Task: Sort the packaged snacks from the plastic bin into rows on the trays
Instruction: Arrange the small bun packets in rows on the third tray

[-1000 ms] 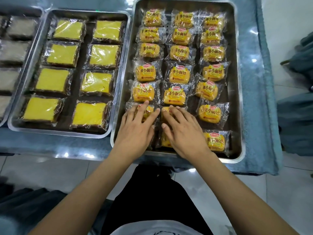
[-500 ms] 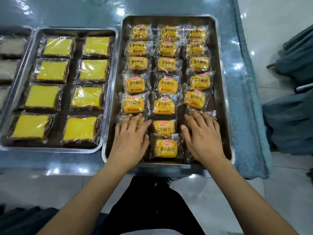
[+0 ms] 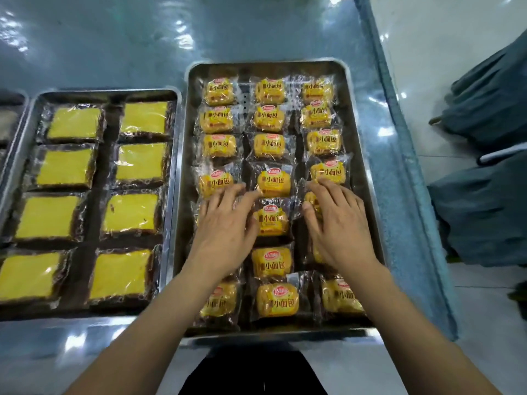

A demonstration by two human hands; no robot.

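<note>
A steel tray (image 3: 368,172) holds three columns of small yellow bread packets (image 3: 269,145) in clear wrap. My left hand (image 3: 225,232) lies flat with straight fingers on the left column's packets, fingertips reaching a packet (image 3: 214,182). My right hand (image 3: 336,223) lies flat on the right column, covering a packet, its fingertips at the lower edge of another packet (image 3: 328,172). Between the hands a middle packet (image 3: 271,220) shows. A second steel tray (image 3: 174,195) to the left holds two columns of yellow cake slices (image 3: 139,163) in clear wrap. No plastic bin is in view.
A third tray's edge (image 3: 11,132) shows at the far left. The trays sit on a glossy blue-grey table (image 3: 142,38) with a blue cloth edge (image 3: 410,195) on the right. Dark teal fabric-covered shapes (image 3: 484,181) stand on the white floor to the right.
Both hands moved up the tray from the near rows toward the middle rows, spreading to the left and right columns. The near packets are now uncovered. The camera view shifted so the trays appear lower.
</note>
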